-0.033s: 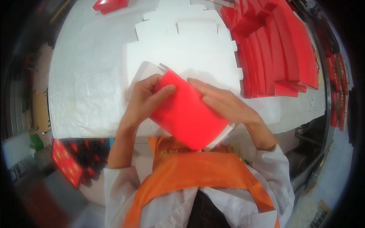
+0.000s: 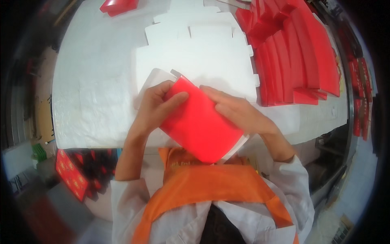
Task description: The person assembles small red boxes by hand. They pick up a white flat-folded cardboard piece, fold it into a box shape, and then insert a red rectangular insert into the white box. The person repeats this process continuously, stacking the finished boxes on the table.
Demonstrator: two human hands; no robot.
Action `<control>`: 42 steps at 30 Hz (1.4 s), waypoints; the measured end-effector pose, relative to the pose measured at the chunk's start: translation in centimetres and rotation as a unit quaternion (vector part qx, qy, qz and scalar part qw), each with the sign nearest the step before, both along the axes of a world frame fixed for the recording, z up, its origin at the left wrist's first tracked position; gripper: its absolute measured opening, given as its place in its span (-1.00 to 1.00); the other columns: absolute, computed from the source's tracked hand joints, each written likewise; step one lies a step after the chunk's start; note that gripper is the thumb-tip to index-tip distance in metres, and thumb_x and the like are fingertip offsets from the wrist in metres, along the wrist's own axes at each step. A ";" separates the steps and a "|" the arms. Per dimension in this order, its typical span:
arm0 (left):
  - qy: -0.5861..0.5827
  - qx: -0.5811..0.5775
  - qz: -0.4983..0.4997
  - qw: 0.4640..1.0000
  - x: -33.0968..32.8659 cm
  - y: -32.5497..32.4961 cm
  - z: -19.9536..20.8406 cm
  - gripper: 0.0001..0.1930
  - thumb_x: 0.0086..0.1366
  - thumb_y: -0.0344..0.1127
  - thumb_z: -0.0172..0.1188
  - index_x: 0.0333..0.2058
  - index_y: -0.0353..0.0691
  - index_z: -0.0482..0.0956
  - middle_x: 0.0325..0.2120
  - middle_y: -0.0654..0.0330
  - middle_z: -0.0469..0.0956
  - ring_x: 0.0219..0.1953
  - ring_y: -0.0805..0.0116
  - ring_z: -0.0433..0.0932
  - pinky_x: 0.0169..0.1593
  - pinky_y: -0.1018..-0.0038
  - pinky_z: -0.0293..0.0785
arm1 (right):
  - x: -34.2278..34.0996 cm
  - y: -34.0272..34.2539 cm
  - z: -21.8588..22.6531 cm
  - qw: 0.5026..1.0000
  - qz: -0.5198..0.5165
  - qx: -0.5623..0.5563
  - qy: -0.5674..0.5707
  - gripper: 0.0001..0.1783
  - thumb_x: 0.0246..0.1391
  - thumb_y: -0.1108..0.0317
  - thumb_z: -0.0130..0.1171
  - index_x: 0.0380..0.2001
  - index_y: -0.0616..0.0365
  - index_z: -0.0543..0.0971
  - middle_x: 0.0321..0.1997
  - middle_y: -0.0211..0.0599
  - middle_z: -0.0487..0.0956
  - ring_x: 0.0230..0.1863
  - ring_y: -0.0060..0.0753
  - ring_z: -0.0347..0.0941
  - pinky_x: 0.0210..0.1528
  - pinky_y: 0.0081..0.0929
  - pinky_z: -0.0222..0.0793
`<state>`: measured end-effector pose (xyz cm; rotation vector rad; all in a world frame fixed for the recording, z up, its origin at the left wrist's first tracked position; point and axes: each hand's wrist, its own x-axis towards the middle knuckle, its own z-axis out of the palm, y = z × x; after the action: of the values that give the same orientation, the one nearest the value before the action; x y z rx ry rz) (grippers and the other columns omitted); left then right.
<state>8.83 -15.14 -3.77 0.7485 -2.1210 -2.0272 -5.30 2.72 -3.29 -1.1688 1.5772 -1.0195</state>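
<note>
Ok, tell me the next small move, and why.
Probably press the right hand along the upper-right edge of the red, flat cardboard piece: that hand lies there, while the left hand holds the left edge, thumb on top.

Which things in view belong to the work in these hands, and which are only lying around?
Likely in the job:
left hand and right hand, both on the red card piece
white tabbed card
row of red card pieces, right

Apparently just lying about:
red patterned panel, lower left
green object, far left
</note>
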 end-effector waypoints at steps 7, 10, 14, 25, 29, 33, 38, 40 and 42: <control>-0.003 -0.139 -0.034 0.990 -0.7 -4.1 1.4 -0.90 0.11 -0.37 0.15 -0.42 -0.28 0.51 -0.55 0.34 0.49 -0.50 0.64 0.40 -0.38 0.68 0.36 | -0.6 0.5 0.3 0.996 0.014 -0.004 -0.085 -0.30 0.03 0.33 -0.02 0.21 0.19 -0.03 0.24 -0.12 0.08 0.25 -0.35 0.01 0.24 -0.47 -0.10; 0.033 -0.171 0.016 0.985 -1.4 -7.1 3.3 -0.79 0.09 -0.25 0.17 -0.40 -0.29 0.51 -0.53 0.25 0.53 -0.49 0.56 0.47 -0.33 0.67 0.39 | -0.9 1.8 -0.5 0.996 0.031 -0.067 -0.059 -0.15 -0.03 0.33 0.06 0.24 0.14 -0.16 0.23 -0.08 0.07 0.25 -0.34 0.00 0.23 -0.43 -0.08; 0.032 -0.238 -0.020 0.971 -3.4 -8.9 5.0 -0.77 0.11 -0.23 0.14 -0.35 -0.28 0.52 -0.49 0.23 0.53 -0.44 0.50 0.50 -0.29 0.60 0.42 | 0.8 0.9 -0.9 0.999 -0.045 -0.014 -0.018 -0.29 0.06 0.40 -0.10 0.24 0.14 -0.15 0.12 -0.05 0.23 0.02 -0.29 0.24 0.08 -0.45 0.14; 0.264 0.014 0.184 0.947 -0.5 7.8 -1.4 -0.83 0.20 -0.54 -0.07 -0.22 -0.31 0.38 -0.19 0.12 0.40 -0.08 0.37 0.37 0.03 0.44 0.28 | 2.0 -5.5 -3.9 0.927 -0.342 -0.148 0.048 -0.47 0.20 0.40 -0.32 0.20 0.28 -0.09 0.09 0.06 0.27 0.03 -0.26 0.27 0.09 -0.49 0.10; 0.264 0.321 0.278 0.866 -2.9 7.8 -1.0 -0.63 0.19 -0.45 0.04 -0.02 -0.26 0.23 -0.02 0.17 0.26 0.04 0.35 0.26 0.13 0.43 0.16 | 3.2 -5.3 -2.8 0.939 -0.315 -0.133 -0.025 -0.45 0.20 0.39 -0.31 0.21 0.30 -0.12 0.14 0.04 0.21 0.12 -0.27 0.20 0.12 -0.48 0.06; 0.271 0.316 0.302 0.858 -4.1 6.6 -0.8 -0.55 0.16 -0.40 0.08 0.02 -0.25 0.18 -0.07 0.21 0.28 0.01 0.40 0.24 0.09 0.46 0.16 | 4.2 -5.2 -4.0 0.954 -0.243 -0.172 -0.042 -0.42 0.18 0.38 -0.27 0.21 0.29 -0.14 0.19 0.01 0.13 0.18 -0.31 0.12 0.17 -0.46 0.01; 0.277 0.251 0.280 0.884 -3.8 5.9 -1.6 -0.54 0.13 -0.39 0.10 0.01 -0.26 0.19 -0.11 0.21 0.29 -0.06 0.40 0.27 0.01 0.47 0.23 | 2.7 -4.3 -2.6 0.951 -0.177 -0.191 -0.167 -0.36 0.15 0.35 -0.20 0.21 0.29 -0.15 0.22 -0.02 0.07 0.19 -0.34 0.07 0.18 -0.47 0.00; 0.238 0.199 0.270 0.911 -3.6 6.2 -2.4 -0.55 0.13 -0.39 0.10 0.00 -0.26 0.20 -0.13 0.22 0.29 -0.08 0.41 0.28 -0.02 0.47 0.25 | 2.4 -4.7 -2.2 0.951 -0.195 -0.183 -0.156 -0.36 0.15 0.33 -0.21 0.21 0.29 -0.16 0.22 -0.02 0.07 0.20 -0.33 0.05 0.18 -0.46 -0.01; 0.258 0.205 0.273 0.904 -3.7 6.5 -2.6 -0.57 0.13 -0.38 0.11 -0.02 -0.26 0.23 -0.14 0.23 0.31 -0.10 0.43 0.29 -0.03 0.49 0.25 | 2.8 -5.4 -2.3 0.941 -0.231 -0.178 -0.173 -0.36 0.15 0.31 -0.23 0.21 0.29 -0.16 0.21 -0.01 0.08 0.21 -0.31 0.05 0.18 -0.45 -0.02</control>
<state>5.15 -8.68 -6.41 0.6516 -1.0640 -2.0474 -2.47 -2.63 -5.59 -0.7917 1.4435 -1.7750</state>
